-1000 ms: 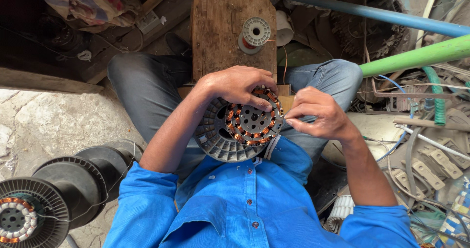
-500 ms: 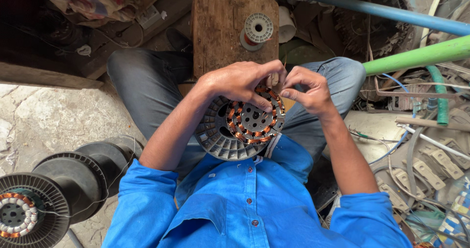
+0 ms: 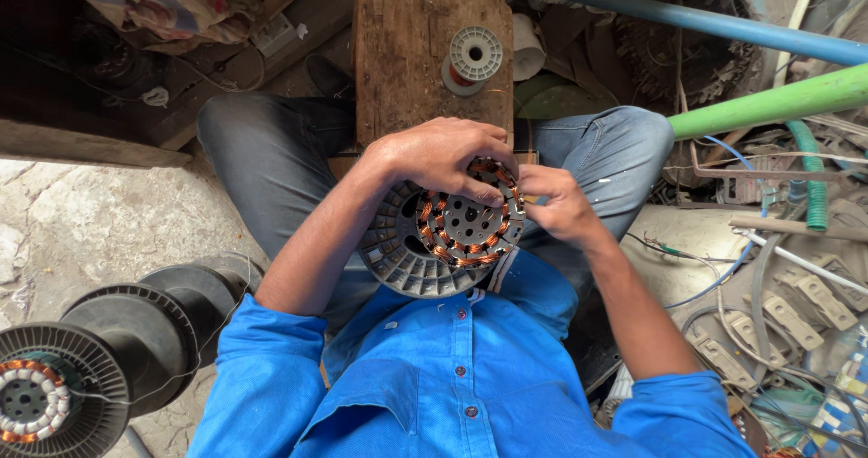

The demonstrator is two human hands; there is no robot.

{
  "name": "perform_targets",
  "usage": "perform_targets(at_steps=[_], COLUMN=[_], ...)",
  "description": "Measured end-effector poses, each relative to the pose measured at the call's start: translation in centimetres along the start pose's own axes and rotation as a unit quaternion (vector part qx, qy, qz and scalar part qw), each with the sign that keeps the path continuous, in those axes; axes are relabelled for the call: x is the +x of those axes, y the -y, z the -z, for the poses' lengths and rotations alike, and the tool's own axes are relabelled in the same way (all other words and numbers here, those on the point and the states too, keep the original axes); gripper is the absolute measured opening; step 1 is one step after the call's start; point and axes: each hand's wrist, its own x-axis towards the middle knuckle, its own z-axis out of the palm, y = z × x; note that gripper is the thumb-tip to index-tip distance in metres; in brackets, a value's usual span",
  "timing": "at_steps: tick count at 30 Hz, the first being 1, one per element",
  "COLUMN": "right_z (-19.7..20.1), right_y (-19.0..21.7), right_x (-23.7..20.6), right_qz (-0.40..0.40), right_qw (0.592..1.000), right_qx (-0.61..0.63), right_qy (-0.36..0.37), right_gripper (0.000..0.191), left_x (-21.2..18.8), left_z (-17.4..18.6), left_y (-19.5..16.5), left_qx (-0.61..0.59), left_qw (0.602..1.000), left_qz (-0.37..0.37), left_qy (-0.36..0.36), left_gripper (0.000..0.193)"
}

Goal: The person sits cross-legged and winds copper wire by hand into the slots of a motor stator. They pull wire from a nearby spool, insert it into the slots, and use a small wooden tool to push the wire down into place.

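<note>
Head view: 2 hands work on a round motor stator with copper windings held in the lap.

The left hand [image 3: 448,155] lies clenched over the far rim of the stator [image 3: 452,232], fingers curled onto the copper coils. The right hand [image 3: 556,205] pinches at the stator's right edge; what it grips is too small to tell. Beyond, a wooden block [image 3: 407,42] carries a white spool [image 3: 475,53]. At near left stands another wound stator [image 3: 41,404]; blue [image 3: 723,24] and green [image 3: 778,101] pipes cross far right.
</note>
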Motion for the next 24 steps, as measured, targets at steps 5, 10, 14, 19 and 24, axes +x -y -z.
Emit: perform_targets(at_steps=[5, 10, 14, 19, 24], right_z=[2.1, 2.8, 3.7, 4.7, 4.6], right_y=[2.6, 4.8, 6.0, 7.0, 7.1], right_x=[-0.8, -0.8, -0.3, 0.7, 2.0], right_qz=[0.041, 0.064, 0.071, 0.134, 0.169], right_qw=[0.996, 0.991, 0.993, 0.985, 0.978], right_qx=[-0.077, -0.115, -0.087, -0.094, -0.109], right_qy=[0.030, 0.020, 0.021, 0.059, 0.056], right_gripper=[0.017, 0.014, 0.014, 0.011, 0.011], left_x=[0.2, 0.2, 0.3, 0.3, 0.2], left_z=[-0.6, -0.9, -0.6, -0.2, -0.1], left_y=[0.9, 1.2, 0.9, 0.6, 0.4], left_qx=[0.029, 0.041, 0.025, 0.023, 0.014], left_qw=[0.999, 0.999, 0.999, 1.000, 0.999], left_qz=[0.010, -0.019, 0.030, 0.002, 0.034], left_qy=[0.009, -0.016, 0.031, 0.010, 0.039], left_gripper=[0.063, 0.063, 0.065, 0.065, 0.065])
